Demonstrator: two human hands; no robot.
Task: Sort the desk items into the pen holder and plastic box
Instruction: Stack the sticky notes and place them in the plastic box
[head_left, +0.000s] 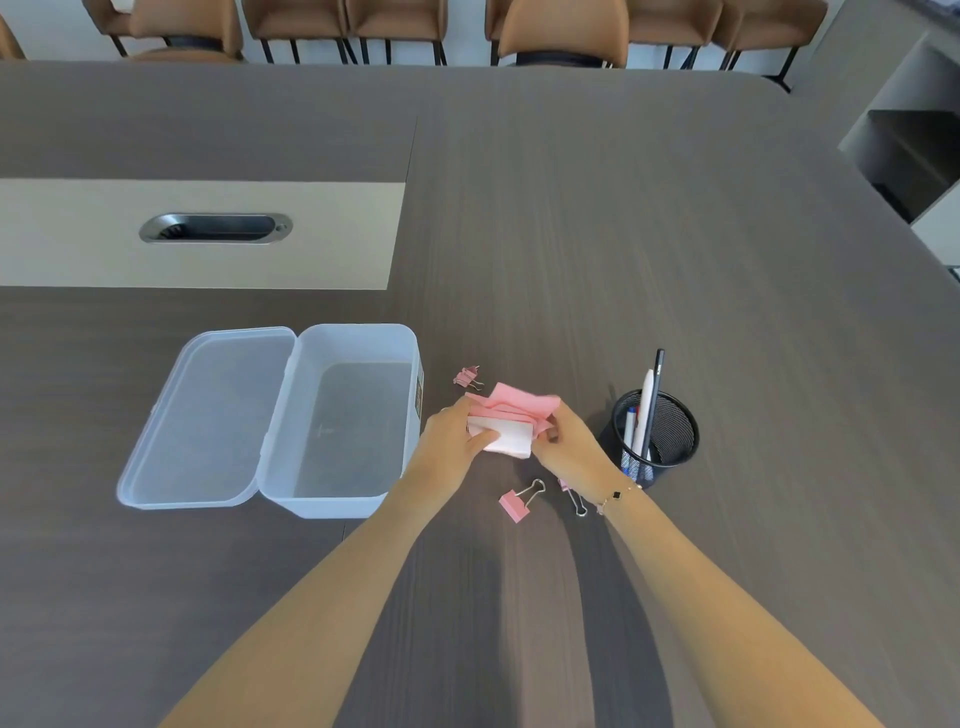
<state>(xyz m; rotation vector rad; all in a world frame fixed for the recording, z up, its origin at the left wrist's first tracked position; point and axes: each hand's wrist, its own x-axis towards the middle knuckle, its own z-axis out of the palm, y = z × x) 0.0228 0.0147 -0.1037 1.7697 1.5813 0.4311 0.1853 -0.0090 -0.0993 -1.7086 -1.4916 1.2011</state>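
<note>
While both hands (519, 441) grip pink sticky notes (511, 415), plastic box (343, 499) open

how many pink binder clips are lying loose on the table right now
3: one binder clip beyond the hands, one near the right wrist, one partly under that wrist. The held pink stack may hide more.

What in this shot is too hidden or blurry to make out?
Head view only:
- Pink and white bundle: both hands cover its ends; what it is stays unclear.
- Binder clip: partly under the right wrist.
- Box label: too small.
- Pens: lower ends behind the holder's mesh.
</note>
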